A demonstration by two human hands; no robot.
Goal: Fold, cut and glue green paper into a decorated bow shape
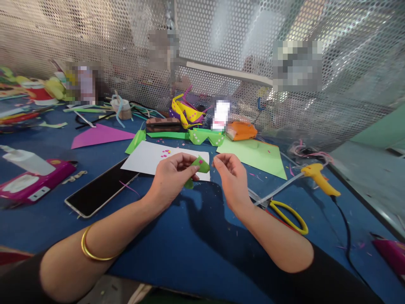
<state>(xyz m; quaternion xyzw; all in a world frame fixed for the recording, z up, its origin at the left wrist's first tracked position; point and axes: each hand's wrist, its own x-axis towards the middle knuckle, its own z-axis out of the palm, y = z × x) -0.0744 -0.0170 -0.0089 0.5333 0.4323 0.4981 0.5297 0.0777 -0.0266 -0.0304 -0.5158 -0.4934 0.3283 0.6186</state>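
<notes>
A blue table (196, 245) spreads under everything, backed by a perforated metal screen (221, 50). On it lie a green paper sheet (256, 156), a purple paper triangle (99, 135), a white sheet (148, 158) dotted with tiny pink bits, and a dark phone (101, 188). To the right sit a yellow glue gun (319, 177) and yellow-handled scissors (284, 211). Above the near edge of the white sheet, the left hand (171, 177) pinches a small folded green paper piece (199, 166) between thumb and fingertips, holding it clear of the table. The right hand (230, 177) hovers just beside it, thumb and forefinger drawn together; whether they grip a tiny scrap cannot be told. The green piece looks light, thin and easily creased, so it is best held gently at its folded edge, away from the pink dot stuck on its face.
</notes>
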